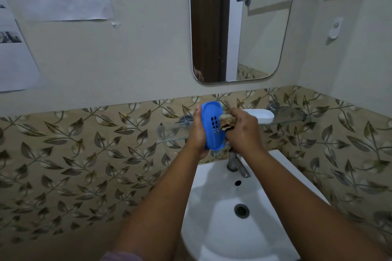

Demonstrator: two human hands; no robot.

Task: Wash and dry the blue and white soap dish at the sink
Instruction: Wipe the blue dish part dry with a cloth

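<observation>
at the frame's centre, above the sink (212, 178), we are gripping the blue soap dish part (212, 126) in our curled left hand (198, 131) while our right hand (241, 128), clenching a cloth (228, 122), should be wiping firmly into the drain slots.

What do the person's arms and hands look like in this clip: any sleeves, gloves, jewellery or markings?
Both forearms are bare up to the bottom edge of the picture, with no sleeves over them. The left hand and right hand wear no gloves, and no rings, watch or bracelets show. At the lower edge, near the left elbow, a bit of pinkish fabric shows, probably clothing. No markings are visible.
</observation>
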